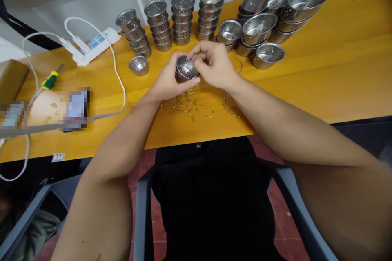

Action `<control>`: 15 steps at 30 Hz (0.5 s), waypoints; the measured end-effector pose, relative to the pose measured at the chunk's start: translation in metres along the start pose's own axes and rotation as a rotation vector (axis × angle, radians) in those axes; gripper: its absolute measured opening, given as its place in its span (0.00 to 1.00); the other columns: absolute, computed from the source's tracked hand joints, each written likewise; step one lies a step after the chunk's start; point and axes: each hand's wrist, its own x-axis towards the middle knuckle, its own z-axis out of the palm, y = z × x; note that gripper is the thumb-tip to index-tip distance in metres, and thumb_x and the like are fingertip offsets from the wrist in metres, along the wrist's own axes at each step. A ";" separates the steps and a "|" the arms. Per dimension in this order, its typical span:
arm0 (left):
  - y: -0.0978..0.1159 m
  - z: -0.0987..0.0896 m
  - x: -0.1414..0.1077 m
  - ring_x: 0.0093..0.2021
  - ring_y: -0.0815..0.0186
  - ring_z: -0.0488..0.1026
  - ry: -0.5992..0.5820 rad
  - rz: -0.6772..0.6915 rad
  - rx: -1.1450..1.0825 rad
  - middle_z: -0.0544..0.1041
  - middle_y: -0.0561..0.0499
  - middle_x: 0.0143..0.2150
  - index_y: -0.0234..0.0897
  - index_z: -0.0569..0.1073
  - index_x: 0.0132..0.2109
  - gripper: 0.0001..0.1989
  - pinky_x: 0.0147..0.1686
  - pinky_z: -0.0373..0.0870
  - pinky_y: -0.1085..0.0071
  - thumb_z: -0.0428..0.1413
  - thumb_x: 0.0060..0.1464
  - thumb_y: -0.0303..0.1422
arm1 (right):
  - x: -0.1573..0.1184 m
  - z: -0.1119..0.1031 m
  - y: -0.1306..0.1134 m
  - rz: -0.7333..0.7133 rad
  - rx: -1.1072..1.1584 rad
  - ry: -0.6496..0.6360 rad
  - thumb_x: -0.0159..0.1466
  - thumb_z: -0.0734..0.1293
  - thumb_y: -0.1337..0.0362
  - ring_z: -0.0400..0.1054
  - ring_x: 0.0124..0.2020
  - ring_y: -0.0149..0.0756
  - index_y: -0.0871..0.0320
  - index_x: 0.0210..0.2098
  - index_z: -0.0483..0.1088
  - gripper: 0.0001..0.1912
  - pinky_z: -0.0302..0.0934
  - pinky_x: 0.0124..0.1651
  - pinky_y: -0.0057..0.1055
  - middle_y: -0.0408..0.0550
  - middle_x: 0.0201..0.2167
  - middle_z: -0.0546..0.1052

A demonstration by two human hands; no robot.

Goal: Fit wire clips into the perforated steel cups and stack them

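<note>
A small perforated metal cup [184, 69] is tilted in my left hand [168, 78], with the fingers behind it and the thumb along its near side. My right hand [216, 64] is closed in a pinch at the cup's right rim. Whatever lies between those fingertips is hidden or too small to make out. Several thin curved wires [211, 115] lie loose on the table just below my hands, some partly covered by them. Another small perforated cup [139, 66] stands alone to the left.
Stacks of perforated cups [157, 27] line the back of the yellow table [346, 61], with wider bowls [268, 56] at the right. A white power strip [99, 47] with looping cables, a screwdriver [50, 80] and a blurred phone-like object [76, 108] occupy the left side.
</note>
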 end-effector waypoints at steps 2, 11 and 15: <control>-0.005 -0.002 -0.001 0.62 0.46 0.87 0.028 0.022 -0.027 0.82 0.43 0.64 0.47 0.71 0.74 0.54 0.72 0.84 0.42 0.69 0.61 0.81 | 0.000 -0.006 -0.002 -0.023 0.072 -0.079 0.77 0.77 0.26 0.78 0.41 0.53 0.44 0.46 0.80 0.29 0.76 0.40 0.47 0.50 0.37 0.81; -0.006 -0.009 -0.003 0.64 0.45 0.87 0.024 -0.024 -0.070 0.84 0.42 0.64 0.44 0.74 0.72 0.53 0.72 0.86 0.44 0.72 0.60 0.79 | 0.006 -0.003 0.015 -0.148 0.408 -0.180 0.57 0.89 0.18 0.68 0.30 0.42 0.48 0.40 0.78 0.43 0.67 0.27 0.37 0.42 0.29 0.73; -0.002 -0.009 -0.003 0.65 0.43 0.87 0.050 -0.023 -0.021 0.84 0.40 0.65 0.43 0.74 0.73 0.54 0.73 0.85 0.44 0.78 0.57 0.74 | 0.006 0.002 0.016 -0.133 0.436 -0.135 0.56 0.91 0.21 0.70 0.31 0.43 0.47 0.37 0.76 0.42 0.70 0.28 0.38 0.41 0.28 0.71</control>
